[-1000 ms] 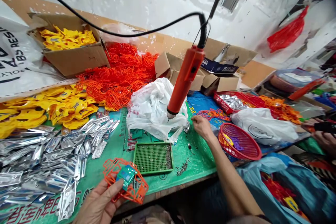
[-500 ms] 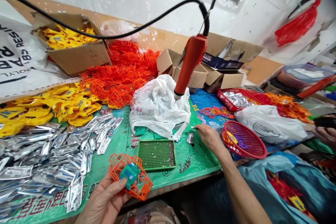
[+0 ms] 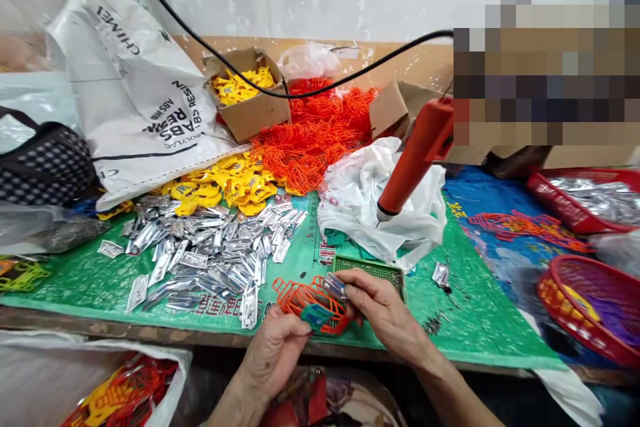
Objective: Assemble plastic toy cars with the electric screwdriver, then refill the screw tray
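Seen from the head camera, a person's 2 bare hands meet at the front edge of a green-covered worktop [image 3: 500,330]. The left hand [image 3: 274,341] is closed in a pinch, thumb uppermost, on an orange lattice frame [image 3: 294,295] bearing a teal piece [image 3: 315,315]. The right hand [image 3: 383,310], thumb and forefinger pressed together, grips a silver metal part [image 3: 334,285] at the frame's upper right side; whether the part touches the frame cannot be told. Its other fingers are partly hidden.

Just behind the right hand sits a green grid tray [image 3: 383,271], partly covered by it. A red power screwdriver [image 3: 415,160] hangs above, tip down, in front of a crumpled white plastic bag [image 3: 345,203]. Small dark screws [image 3: 434,323] lie scattered to the right.

To the left spreads a heap of silver metal parts [image 3: 217,250], backed by yellow pieces [image 3: 245,177] and a mound of orange frames [image 3: 310,147]. A cardboard box [image 3: 260,117] of yellow parts stands behind, beside a white sack [image 3: 135,93] printed "ABS RESIN". At far right, a red basket [image 3: 549,293] holds purple and yellow items.
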Action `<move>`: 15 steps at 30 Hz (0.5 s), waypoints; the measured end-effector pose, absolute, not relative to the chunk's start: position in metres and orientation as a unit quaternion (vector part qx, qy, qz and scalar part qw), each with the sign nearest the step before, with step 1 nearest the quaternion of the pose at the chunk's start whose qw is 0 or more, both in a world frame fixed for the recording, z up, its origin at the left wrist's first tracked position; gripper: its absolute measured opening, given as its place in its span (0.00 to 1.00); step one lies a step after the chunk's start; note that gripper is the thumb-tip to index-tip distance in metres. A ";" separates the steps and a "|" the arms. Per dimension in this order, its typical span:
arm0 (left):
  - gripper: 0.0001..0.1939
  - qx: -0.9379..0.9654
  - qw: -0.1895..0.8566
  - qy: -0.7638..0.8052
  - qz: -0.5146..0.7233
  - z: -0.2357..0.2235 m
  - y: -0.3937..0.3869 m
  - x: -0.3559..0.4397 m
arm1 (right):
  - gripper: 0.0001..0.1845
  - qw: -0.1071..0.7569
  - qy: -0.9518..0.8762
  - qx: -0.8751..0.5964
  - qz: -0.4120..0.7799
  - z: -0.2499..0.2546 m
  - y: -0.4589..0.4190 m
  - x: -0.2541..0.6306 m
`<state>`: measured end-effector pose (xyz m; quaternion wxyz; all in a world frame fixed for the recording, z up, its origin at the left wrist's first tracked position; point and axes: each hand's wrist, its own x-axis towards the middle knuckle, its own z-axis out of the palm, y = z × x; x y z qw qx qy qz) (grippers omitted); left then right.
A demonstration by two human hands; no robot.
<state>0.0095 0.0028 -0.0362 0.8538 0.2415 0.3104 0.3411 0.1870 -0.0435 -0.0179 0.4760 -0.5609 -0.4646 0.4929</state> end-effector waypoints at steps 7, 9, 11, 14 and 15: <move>0.20 0.280 0.854 0.278 0.340 -0.036 0.004 0.014 | 0.21 0.458 -0.428 -0.560 0.541 -0.024 -0.038 0.190; 0.20 0.281 0.858 0.272 0.332 -0.037 0.005 0.014 | 0.22 0.451 -0.404 -0.547 0.578 -0.024 -0.037 0.192; 0.22 0.277 0.860 0.276 0.328 -0.038 0.005 0.013 | 0.23 0.442 -0.385 -0.530 0.612 -0.025 -0.035 0.194; 0.24 0.278 0.853 0.300 0.325 -0.039 0.004 0.011 | 0.24 0.440 -0.368 -0.513 0.639 -0.023 -0.033 0.195; 0.24 0.287 0.845 0.315 0.324 -0.039 0.004 0.010 | 0.23 0.444 -0.370 -0.510 0.637 -0.021 -0.033 0.195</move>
